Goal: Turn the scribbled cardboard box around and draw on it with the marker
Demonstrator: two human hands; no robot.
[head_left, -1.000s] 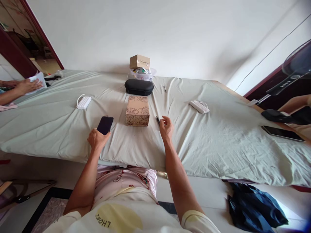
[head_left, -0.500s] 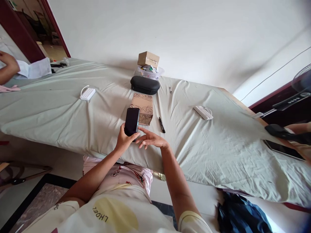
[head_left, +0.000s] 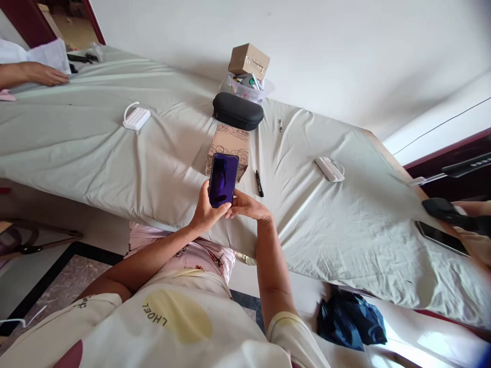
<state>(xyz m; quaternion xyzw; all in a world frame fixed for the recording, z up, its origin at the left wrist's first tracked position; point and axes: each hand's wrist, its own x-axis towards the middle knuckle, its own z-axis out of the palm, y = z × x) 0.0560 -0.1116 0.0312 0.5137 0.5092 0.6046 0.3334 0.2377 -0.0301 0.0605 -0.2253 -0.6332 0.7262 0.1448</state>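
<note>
A smartphone with a purple-lit screen is held upright over the near edge of the table. My left hand is closed round its lower left side, the thumb across the bottom corner. At the phone's lower right edge, my right hand has its fingers curled against it, some of them hidden behind. Just beyond the phone stands a brown box with black scribbled line patterns, partly covered by the phone. To the right of the box lies a black marker pen.
Behind the box are a black hard case, a clear plastic tub and a cardboard box. White power banks lie left and right. Another person's hand rests far left; a second phone lies at right.
The phone's screen has gone from dark to lit purple. My right hand has moved in, its spread fingers now curled against the phone's edge. The camera view has tilted down.
</note>
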